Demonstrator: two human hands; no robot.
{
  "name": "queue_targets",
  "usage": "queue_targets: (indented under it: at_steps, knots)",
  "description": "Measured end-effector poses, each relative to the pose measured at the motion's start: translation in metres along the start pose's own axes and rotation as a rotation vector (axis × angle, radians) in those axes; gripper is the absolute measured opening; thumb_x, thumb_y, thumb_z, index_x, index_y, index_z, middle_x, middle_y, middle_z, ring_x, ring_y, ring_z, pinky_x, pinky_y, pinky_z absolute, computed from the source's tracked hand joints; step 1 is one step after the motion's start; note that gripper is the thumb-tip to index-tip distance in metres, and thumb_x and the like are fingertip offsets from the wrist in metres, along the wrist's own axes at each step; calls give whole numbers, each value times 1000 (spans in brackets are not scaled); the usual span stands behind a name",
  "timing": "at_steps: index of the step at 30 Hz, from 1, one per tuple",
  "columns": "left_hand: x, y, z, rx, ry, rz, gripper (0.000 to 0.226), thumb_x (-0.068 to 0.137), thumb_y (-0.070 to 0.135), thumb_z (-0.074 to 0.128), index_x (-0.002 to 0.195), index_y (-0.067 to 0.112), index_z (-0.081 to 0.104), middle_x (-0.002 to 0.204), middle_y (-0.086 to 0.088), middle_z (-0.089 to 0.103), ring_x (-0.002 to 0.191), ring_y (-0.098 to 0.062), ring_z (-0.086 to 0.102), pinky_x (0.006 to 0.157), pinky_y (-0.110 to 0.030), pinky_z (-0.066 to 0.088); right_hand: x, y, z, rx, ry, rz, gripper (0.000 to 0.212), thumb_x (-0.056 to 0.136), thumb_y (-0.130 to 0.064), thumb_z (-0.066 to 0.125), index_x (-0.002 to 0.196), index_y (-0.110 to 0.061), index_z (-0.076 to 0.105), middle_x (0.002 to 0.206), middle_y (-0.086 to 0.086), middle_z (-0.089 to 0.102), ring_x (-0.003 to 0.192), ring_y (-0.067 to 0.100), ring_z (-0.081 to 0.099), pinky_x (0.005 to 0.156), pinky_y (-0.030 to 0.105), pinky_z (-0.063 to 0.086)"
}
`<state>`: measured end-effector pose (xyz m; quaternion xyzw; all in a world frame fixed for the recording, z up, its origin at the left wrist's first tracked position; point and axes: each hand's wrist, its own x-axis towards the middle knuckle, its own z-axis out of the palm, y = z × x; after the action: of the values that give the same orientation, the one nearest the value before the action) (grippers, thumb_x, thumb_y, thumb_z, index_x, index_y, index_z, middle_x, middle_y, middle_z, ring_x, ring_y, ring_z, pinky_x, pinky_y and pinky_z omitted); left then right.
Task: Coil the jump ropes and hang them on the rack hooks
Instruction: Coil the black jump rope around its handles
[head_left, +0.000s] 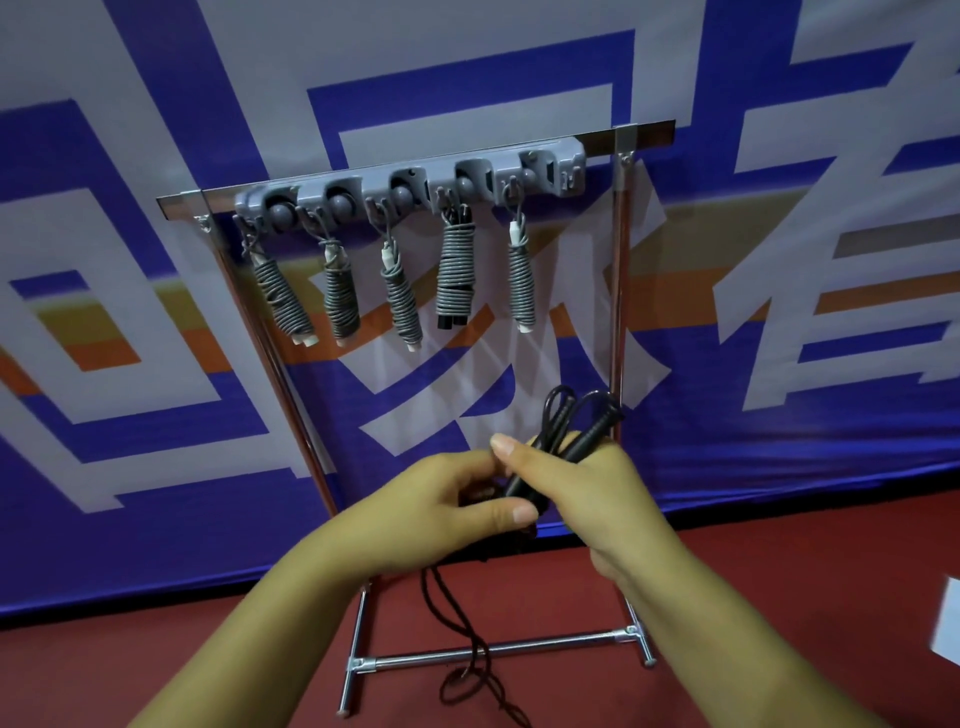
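Note:
A metal rack (621, 291) stands before me with a grey hook strip (415, 187) along its top bar. Several coiled grey jump ropes (456, 270) hang from its hooks. In front of the rack, my right hand (576, 493) grips the two black handles of a black jump rope (576, 421), whose loops stick up above my fingers. My left hand (457, 499) pinches the same rope just beside the right hand. The rope's loose length (467, 634) trails down to the floor between my forearms.
A blue, white and orange banner (156, 364) covers the wall behind the rack. The rack's base bar (498, 649) rests on a red floor (779, 597). A white object (948, 623) shows at the right edge.

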<state>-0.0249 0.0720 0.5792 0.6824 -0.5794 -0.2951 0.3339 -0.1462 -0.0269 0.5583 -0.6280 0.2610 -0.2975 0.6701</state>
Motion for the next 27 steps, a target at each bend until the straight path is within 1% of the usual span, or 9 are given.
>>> queue_targets:
  at_steps: [3, 5, 11, 14, 16, 18, 21, 24, 27]
  knots:
    - [1, 3, -4, -9, -27, -11, 26, 91, 40, 59, 106, 20, 64, 87, -13, 66, 76, -15, 60, 70, -37, 50, -1, -8, -2, 49, -26, 77, 25, 79, -34, 73, 67, -14, 65, 43, -9, 55, 38, -2, 51, 39, 10, 35]
    - [3, 3, -3, -37, -24, -25, 20, 93, 37, 56, 96, 19, 64, 84, -17, 66, 75, -23, 58, 68, -43, 48, 0, -11, -2, 43, -55, 127, 29, 78, -43, 69, 70, -16, 62, 37, -12, 47, 30, -1, 42, 33, 10, 27]
    - [6, 0, -4, -46, -34, -124, 18, 97, 24, 52, 96, 10, 62, 75, 1, 71, 69, -6, 61, 61, -18, 43, 20, -15, -16, 136, -125, 209, 59, 57, -58, 65, 91, -14, 45, 57, -2, 48, 36, 3, 35, 33, 16, 27]
    - [5, -1, -7, 51, -64, -147, 16, 96, 25, 54, 100, 11, 62, 78, 0, 72, 70, -8, 64, 62, -23, 47, 29, -26, -37, -149, -55, 48, 72, 57, -65, 61, 112, -20, 47, 95, -2, 60, 82, 10, 62, 64, 24, 52]
    - [5, 1, -10, 170, -114, -147, 17, 94, 29, 57, 100, 13, 63, 83, -4, 71, 76, -22, 65, 69, -37, 50, 33, -39, -53, -621, -60, -229, 81, 58, -68, 58, 128, -32, 41, 124, -12, 46, 113, 3, 48, 89, 25, 44]
    - [7, 8, -13, 247, -196, -131, 16, 93, 30, 58, 96, 15, 63, 84, -7, 69, 77, -27, 64, 72, -43, 50, 33, -61, -59, -939, -376, -298, 81, 57, -72, 56, 129, -38, 45, 126, -20, 52, 112, -7, 48, 96, 23, 41]
    - [12, 24, -14, 304, -323, -68, 7, 93, 25, 60, 87, 21, 61, 68, 7, 63, 60, -4, 54, 59, -21, 43, 35, -76, -57, -1079, -923, 26, 59, 67, -64, 61, 113, -27, 62, 93, -9, 72, 83, -2, 63, 81, 24, 50]
    - [13, 37, -11, 310, -432, -27, 5, 91, 19, 62, 86, 21, 62, 62, 16, 59, 56, 4, 52, 56, -8, 37, 40, -64, -60, -841, -1165, 296, 21, 83, -32, 71, 94, -15, 66, 74, -3, 70, 71, 10, 65, 69, 25, 52]
    - [14, 43, -9, 312, -498, -8, 6, 91, 17, 62, 86, 21, 62, 65, 14, 61, 57, 5, 53, 57, -8, 38, 34, -49, -63, -503, -1295, 517, 20, 84, -12, 69, 98, -4, 58, 85, 6, 72, 79, 15, 70, 72, 29, 58]
